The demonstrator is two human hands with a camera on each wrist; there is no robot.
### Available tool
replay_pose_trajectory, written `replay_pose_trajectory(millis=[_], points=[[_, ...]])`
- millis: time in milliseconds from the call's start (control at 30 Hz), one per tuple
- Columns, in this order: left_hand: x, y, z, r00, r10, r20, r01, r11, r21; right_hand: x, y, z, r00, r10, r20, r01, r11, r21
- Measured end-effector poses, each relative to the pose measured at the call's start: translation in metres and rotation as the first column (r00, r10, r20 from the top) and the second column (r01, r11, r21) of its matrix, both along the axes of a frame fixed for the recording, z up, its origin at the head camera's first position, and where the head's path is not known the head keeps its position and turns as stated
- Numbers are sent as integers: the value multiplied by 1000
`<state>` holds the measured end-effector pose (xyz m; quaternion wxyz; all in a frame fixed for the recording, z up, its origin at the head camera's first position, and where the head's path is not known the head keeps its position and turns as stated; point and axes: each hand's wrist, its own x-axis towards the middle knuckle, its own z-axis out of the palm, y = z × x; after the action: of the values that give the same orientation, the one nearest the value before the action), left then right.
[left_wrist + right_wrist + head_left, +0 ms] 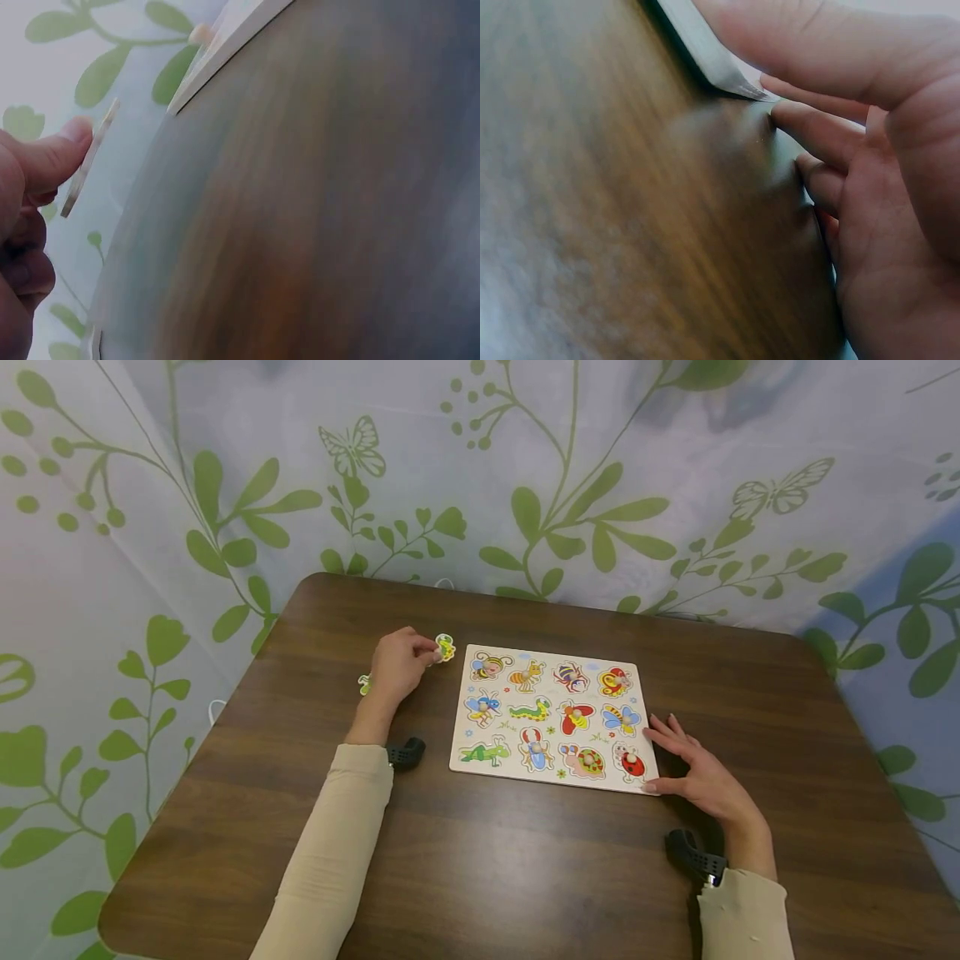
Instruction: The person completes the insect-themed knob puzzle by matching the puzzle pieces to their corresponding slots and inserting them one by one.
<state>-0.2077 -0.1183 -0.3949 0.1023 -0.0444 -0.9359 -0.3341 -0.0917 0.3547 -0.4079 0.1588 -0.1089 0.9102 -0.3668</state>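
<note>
My left hand (399, 664) pinches a small green-and-yellow caterpillar puzzle piece (446, 647) between thumb and fingertips, left of the puzzle board (558, 785). Seen edge-on in the left wrist view, the thin wooden piece (90, 157) tilts beside the thumb. A second green piece (364, 684) lies on the table, mostly hidden by that hand. The pale board carries several rows of bright insect pictures, many with a round knob. My right hand (705, 777) rests at the board's right edge, thumb at the near corner and fingers extended along the side.
A brown wood-grain table (525, 868) with rounded corners holds everything. Behind and left of it hangs a pale curtain (420, 468) printed with green leaves and butterflies. Each wrist carries a black camera mount, one near the left sleeve (406, 753) and one near the right (693, 857).
</note>
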Motion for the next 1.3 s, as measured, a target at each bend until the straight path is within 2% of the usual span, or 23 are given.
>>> replay_pose_trajectory(millis=[233, 367, 500, 667, 767, 867, 1133, 1300], points=[[5, 36, 5, 988, -149, 34, 148, 989, 24, 1, 2, -1, 1000, -1, -6, 1, 1000, 3], [11, 61, 8, 968, -249, 31, 246, 966, 75, 1, 3, -3, 1000, 0, -11, 0, 1000, -5], [17, 83, 6, 949, -311, 54, 305, 947, 97, 1, 3, -5, 1000, 2, -19, -2, 1000, -2], [23, 102, 3, 930, -362, 64, 360, 932, 40, 0, 2, -5, 1000, 6, -25, -6, 1000, 18], [26, 110, 3, 914, -400, 73, 401, 916, 8, -1, 1, -4, 1000, 11, -28, -11, 1000, 19], [28, 115, 3, 903, -418, 95, 421, 907, -15, -1, 1, -5, 1000, 8, -23, -8, 1000, 20], [30, 123, -3, 893, -422, 158, 434, 899, -54, 0, 0, -7, 1000, -3, -13, 3, 1000, 20], [31, 124, -7, 895, -409, 177, 424, 904, -55, -2, 1, -5, 1000, 3, -20, -2, 1000, 28]])
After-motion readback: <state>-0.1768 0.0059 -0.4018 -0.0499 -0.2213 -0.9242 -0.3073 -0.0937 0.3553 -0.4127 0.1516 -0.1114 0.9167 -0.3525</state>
